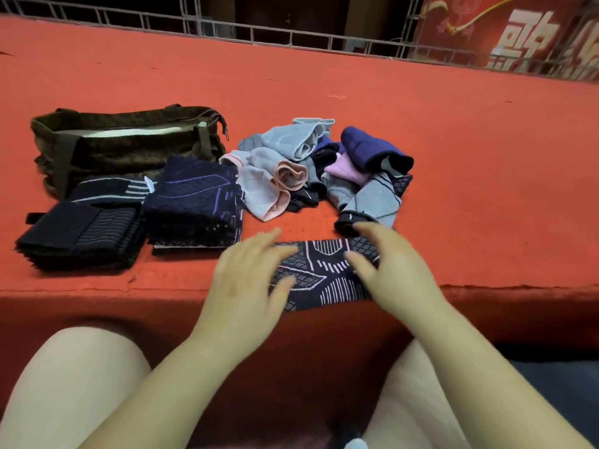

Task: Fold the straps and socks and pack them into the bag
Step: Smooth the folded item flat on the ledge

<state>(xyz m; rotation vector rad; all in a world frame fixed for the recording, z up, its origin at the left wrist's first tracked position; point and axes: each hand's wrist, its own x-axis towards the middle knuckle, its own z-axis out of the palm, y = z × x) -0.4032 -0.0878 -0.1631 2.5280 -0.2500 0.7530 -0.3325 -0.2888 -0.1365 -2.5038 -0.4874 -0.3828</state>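
Observation:
A dark navy patterned sock [324, 273] lies flat at the front edge of the red surface. My left hand [246, 286] rests on its left end with fingers spread. My right hand [389, 270] presses its right end with straight fingers. A stack of folded navy patterned socks [194, 205] sits to the left, and a stack of folded black straps [81, 234] lies further left. Behind them stands a brown bag [123, 140] with its top open. A loose pile of grey, pink, blue and purple socks [324, 166] lies behind the flat sock.
The red carpeted platform [453, 157] stretches far back to a metal railing [291, 37]. Its front edge drops off just under my hands. My bare knees are below the edge. A red banner [518, 34] hangs at the back right.

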